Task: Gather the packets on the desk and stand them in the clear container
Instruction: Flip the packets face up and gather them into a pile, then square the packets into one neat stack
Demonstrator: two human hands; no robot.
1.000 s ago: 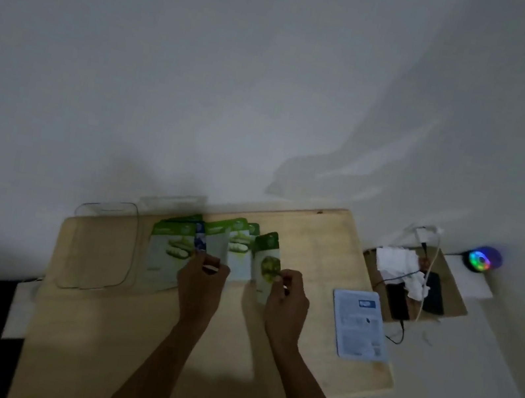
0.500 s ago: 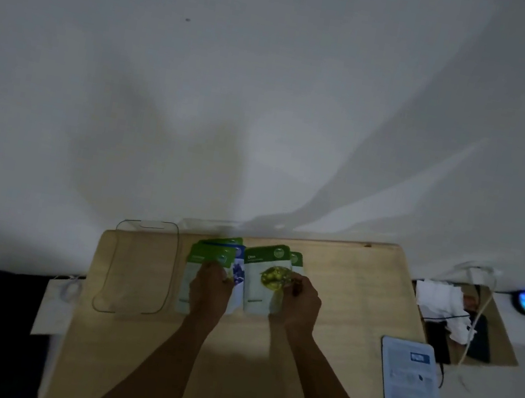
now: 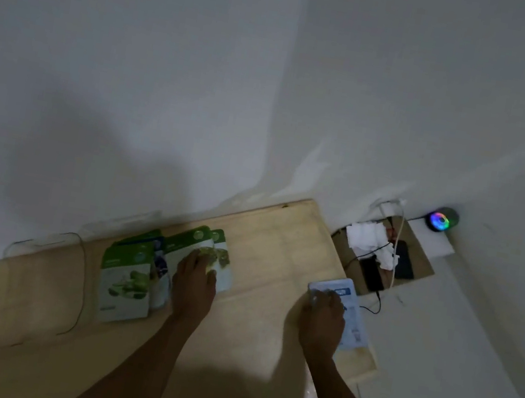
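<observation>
Container (image 3: 41,287) sits at the desk's (image 3: 249,328) left end. Overlapping packets (image 3: 151,270) lie just right of it, under the left hand (image 3: 194,286). A lone packet (image 3: 351,314) lies at the right edge, under the right hand (image 3: 322,323).

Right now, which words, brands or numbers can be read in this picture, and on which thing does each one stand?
No text can be read.
Green packets: round logo and a small line of print, too blurred.
Blue-fronted packet among them: print mostly hidden, blurred.
White packet under the right hand: blue label and lines of small print, too small.
Left hand covers part of the green packets.
</observation>
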